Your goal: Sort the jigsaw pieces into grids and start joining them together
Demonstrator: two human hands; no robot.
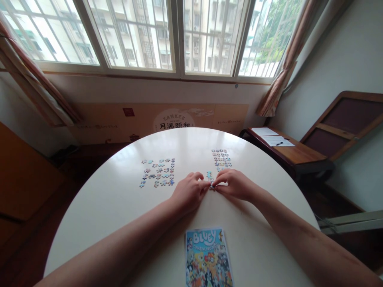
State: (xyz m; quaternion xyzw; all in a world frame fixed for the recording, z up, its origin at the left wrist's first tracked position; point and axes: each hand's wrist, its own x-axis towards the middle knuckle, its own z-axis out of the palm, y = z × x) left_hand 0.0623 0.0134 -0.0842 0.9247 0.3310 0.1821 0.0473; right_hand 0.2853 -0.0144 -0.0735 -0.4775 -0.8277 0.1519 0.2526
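Left hand [188, 192] and right hand [236, 185] both pinch the puzzle strip [210, 178], long axis pointing away toward the window [140, 36].

The person's left hand [189, 194] and right hand [236, 186] are bare, with uncovered fingers and wrists. Both forearms [128, 243] are bare too, uncovered along the whole length that shows, down to the lower edge of the view. The arms look smooth and grow broad toward the camera, where the wide lens stretches them; the nails are too small to make out.
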